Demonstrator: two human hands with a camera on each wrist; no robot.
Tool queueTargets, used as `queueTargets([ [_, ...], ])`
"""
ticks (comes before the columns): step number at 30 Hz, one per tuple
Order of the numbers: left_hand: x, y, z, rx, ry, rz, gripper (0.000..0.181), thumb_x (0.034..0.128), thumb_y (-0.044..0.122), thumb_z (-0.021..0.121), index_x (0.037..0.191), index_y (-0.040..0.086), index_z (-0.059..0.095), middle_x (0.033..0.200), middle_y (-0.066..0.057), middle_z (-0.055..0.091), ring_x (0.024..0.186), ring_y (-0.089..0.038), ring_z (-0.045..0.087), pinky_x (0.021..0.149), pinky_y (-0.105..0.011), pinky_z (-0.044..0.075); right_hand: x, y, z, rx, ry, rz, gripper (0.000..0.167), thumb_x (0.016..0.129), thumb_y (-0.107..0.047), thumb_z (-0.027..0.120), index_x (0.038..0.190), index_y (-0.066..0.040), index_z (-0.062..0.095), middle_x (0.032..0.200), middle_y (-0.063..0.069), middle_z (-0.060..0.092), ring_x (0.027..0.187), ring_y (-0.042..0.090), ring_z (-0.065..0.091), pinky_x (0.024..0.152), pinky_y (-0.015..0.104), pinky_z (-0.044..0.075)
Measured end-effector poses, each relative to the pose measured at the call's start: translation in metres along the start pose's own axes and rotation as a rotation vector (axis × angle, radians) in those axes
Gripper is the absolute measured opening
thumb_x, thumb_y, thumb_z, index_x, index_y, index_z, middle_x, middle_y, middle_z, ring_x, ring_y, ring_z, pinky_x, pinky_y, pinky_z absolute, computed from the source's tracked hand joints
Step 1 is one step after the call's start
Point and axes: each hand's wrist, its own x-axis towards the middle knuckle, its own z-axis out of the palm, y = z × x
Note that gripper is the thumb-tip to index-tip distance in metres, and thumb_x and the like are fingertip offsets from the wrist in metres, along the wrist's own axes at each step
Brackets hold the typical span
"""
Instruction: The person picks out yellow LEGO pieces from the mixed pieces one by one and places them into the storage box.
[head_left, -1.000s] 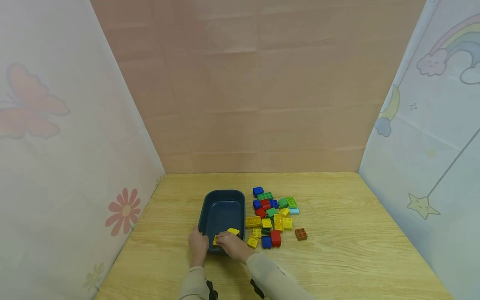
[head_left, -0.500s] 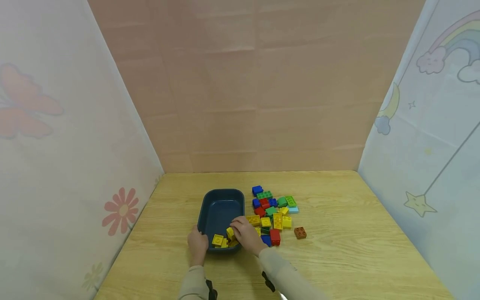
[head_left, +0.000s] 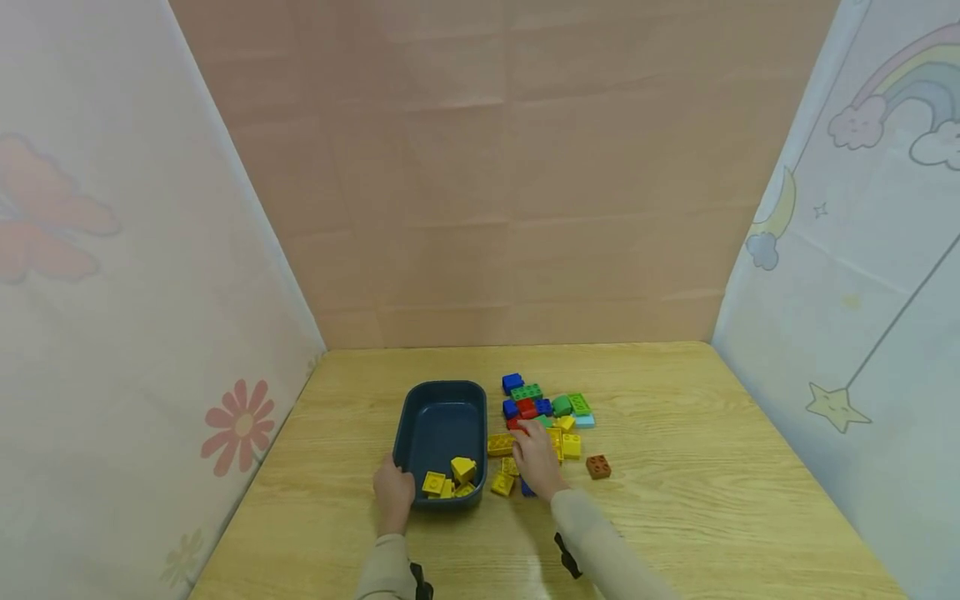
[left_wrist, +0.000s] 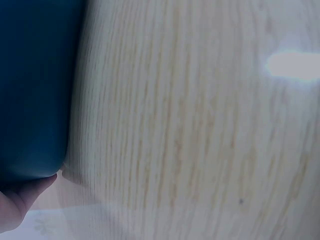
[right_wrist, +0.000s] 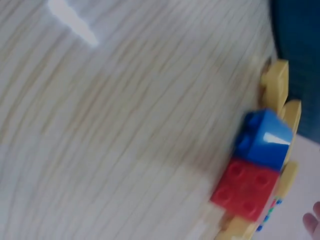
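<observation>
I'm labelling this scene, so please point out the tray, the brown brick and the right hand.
Tray (head_left: 442,427): head view, on its bare inside floor.
Brown brick (head_left: 598,466): head view, on its studded top.
Right hand (head_left: 537,458): head view, on the back of it.

Your right grip is now out of the tray and over the brick pile at its 3 o'clock, leaving a yellow brick uncovered at the tray's 5 o'clock.
</observation>
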Motion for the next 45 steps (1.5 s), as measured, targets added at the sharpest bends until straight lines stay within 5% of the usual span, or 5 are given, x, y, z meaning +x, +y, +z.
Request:
queueTargets([
  [8,0.0,-0.002,0.0,0.004,0.008,0.008,0.041,0.0732,-0.011,0.048,0.113,-0.02,0.045,0.096,-0.033,0.057,0.088,-0.041,0.057,0.071,-0.047,0.048,-0.01,0.021,-0.01,-0.22,-0.064,0.172,0.022,0.068,0.003,0.068,0.09,0.0,0.066,0.105,0.02,0.055,0.098,0.035,0.05,0.075,0.045,0.045],
  [16,0.001,0.0,-0.001,0.006,-0.006,0.009,0.042,0.0734,-0.011,0.048,0.114,-0.02,0.044,0.097,-0.034,0.057,0.089,-0.041,0.057,0.07,-0.047,0.048,-0.016,0.034,-0.019,-0.247,-0.13,0.254,0.028,0.068,0.006,0.068,0.096,0.003,0.065,0.105,0.024,0.053,0.096,0.037,0.05,0.07,0.045,0.047],
  [26,-0.001,0.002,-0.002,0.009,-0.018,-0.003,0.044,0.0744,-0.011,0.048,0.116,-0.02,0.043,0.097,-0.033,0.057,0.089,-0.041,0.058,0.068,-0.046,0.049,-0.027,0.048,-0.024,-0.17,-0.186,0.31,0.022,0.071,0.012,0.058,0.092,0.008,0.063,0.104,0.027,0.053,0.097,0.04,0.048,0.081,0.045,0.043],
  [34,-0.001,0.002,-0.002,-0.005,-0.02,0.007,0.044,0.0742,-0.01,0.047,0.117,-0.02,0.042,0.097,-0.033,0.057,0.089,-0.041,0.057,0.068,-0.046,0.049,-0.03,0.05,-0.027,-0.13,-0.233,0.366,0.032,0.065,0.011,0.066,0.096,0.007,0.062,0.108,0.026,0.052,0.101,0.041,0.048,0.081,0.046,0.044],
  [45,-0.002,0.003,-0.003,-0.001,-0.017,0.023,0.044,0.0737,-0.011,0.047,0.116,-0.021,0.042,0.097,-0.035,0.057,0.089,-0.042,0.057,0.068,-0.047,0.049,-0.034,0.053,-0.026,-0.096,-0.166,0.354,0.026,0.066,0.011,0.068,0.091,0.005,0.061,0.103,0.023,0.054,0.092,0.038,0.052,0.072,0.044,0.048],
])
